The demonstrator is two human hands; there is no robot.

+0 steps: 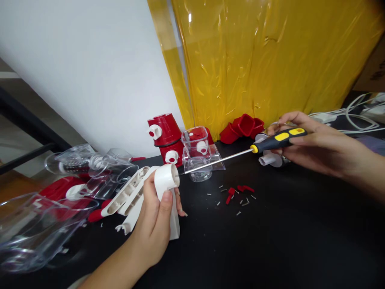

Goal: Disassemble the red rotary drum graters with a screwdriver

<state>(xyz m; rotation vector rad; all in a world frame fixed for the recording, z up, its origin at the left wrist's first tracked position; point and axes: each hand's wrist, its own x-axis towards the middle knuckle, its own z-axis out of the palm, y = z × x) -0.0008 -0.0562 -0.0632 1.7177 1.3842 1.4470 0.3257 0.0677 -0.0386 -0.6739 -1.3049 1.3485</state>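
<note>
My left hand (156, 224) is wrapped round a white plastic part (165, 176) with a round open end facing right. In my right hand (319, 146) is a screwdriver (270, 140) with a black and yellow handle. Its long metal shaft runs left, and the tip is at the white part's round opening; I cannot tell whether it touches a screw. Beyond the right fingers sits a white and metal part (272, 158), partly hidden by the hand. Small screws (239, 213) and red plastic pieces (231, 194) lie scattered on the black table between the hands.
Red housings (164, 130) with white knobs stand near the wall beside a clear plastic part (200, 160). Red funnel-like pieces (243, 126) lie behind. Clear parts (39, 224) and white handles (130, 188) pile up at left. White cables (355, 114) run at far right.
</note>
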